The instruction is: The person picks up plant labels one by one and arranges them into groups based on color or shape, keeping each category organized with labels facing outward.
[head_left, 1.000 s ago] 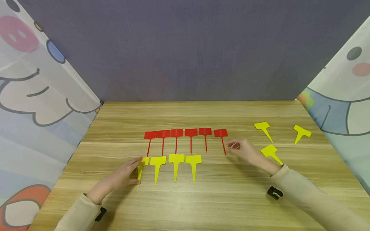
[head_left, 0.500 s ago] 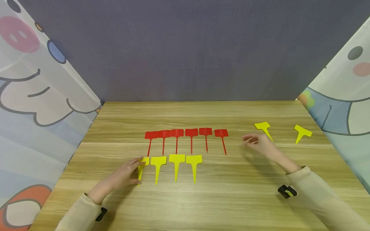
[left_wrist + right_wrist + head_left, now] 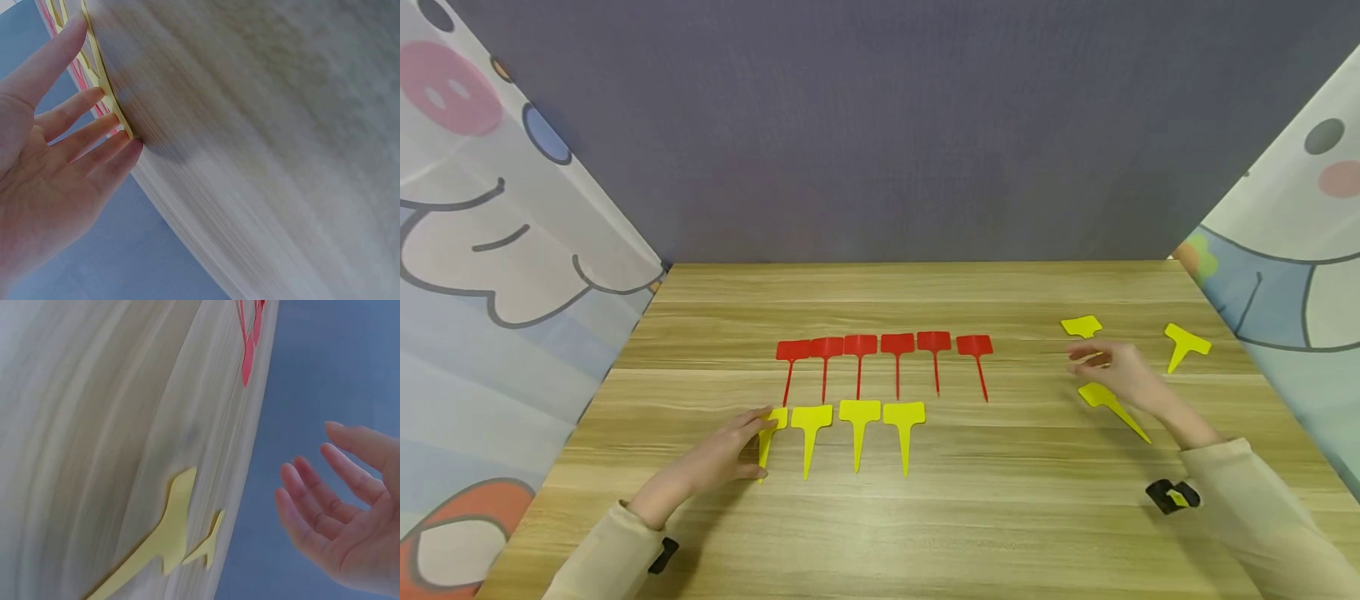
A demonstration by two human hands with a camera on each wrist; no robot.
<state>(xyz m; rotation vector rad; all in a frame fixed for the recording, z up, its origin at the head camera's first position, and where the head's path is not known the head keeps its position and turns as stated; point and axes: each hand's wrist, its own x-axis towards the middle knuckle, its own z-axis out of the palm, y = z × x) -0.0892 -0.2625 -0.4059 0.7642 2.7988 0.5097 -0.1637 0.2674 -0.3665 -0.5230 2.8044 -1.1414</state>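
My left hand [image 3: 718, 457] rests at the leftmost yellow T-shaped plant label [image 3: 779, 417]; the left wrist view shows extended fingertips [image 3: 128, 135] along its head and the thumb by its stem. Right of it lie three more yellow labels, the nearest of them a yellow plant label [image 3: 811, 418]. Above this row runs a line of several red plant labels [image 3: 897, 343] with thin stems. My right hand [image 3: 1120, 373] hovers with nothing in its fingers, between an upper yellow label [image 3: 1081, 326], its stem partly hidden, and a lower yellow label [image 3: 1097, 395].
Another yellow label [image 3: 1187, 339] lies farther right on the wooden table [image 3: 970, 525]. A dark grey panel [image 3: 895, 142] rises behind the table's back edge. Cartoon-printed cloths hang on both sides. A black device [image 3: 1172, 497] sits at the right wrist.
My right hand has moved right, away from the rightmost red label to above the loose yellow labels. The left hand has stayed in place.
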